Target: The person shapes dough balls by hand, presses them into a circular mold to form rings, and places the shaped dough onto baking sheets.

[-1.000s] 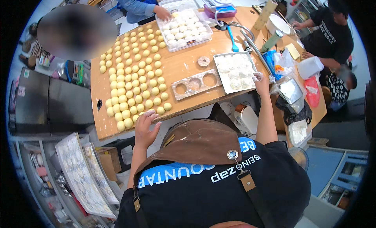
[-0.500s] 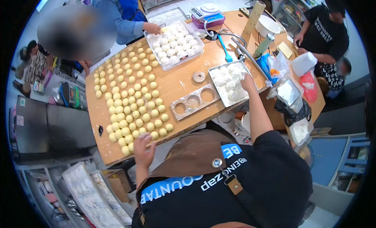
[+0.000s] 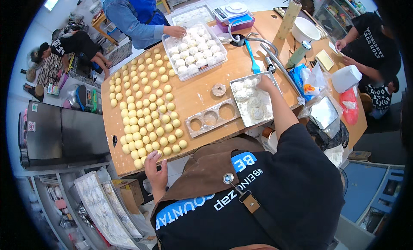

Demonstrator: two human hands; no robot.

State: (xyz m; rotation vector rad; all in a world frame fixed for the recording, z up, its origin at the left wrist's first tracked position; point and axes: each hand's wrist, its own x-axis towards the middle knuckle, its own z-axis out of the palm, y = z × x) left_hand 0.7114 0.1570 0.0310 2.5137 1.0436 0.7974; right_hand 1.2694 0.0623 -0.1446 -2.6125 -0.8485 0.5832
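My left hand (image 3: pixel 156 170), fingers apart and empty, is at the table's front edge beside rows of pale yellow dough balls (image 3: pixel 145 121). At the far right side of a metal tray (image 3: pixel 246 123), my right hand (image 3: pixel 267 84) reaches down with its fingers bent together over the white flour. Whatever lies under those fingertips is hidden. Flour-coated dough pieces (image 3: pixel 241 95) sit along the tray's left side, and a round flattened one (image 3: pixel 257 113) lies near its front. Touching the tray's left is a wooden board with three round holes (image 3: pixel 218 120).
A co-worker's hand (image 3: pixel 175 31) reaches into a clear plastic box (image 3: pixel 221 59) of floured balls. A wooden ring (image 3: pixel 219 89), a blue brush (image 3: pixel 254 63), a curved metal pipe (image 3: pixel 282 67) and a white bowl (image 3: pixel 305 30) stand around. Another person works at the far right.
My right hand has moved to the far side of the tray, and more loose flour shows at the tray's right. My left hand stays near the front edge, fingers apart.
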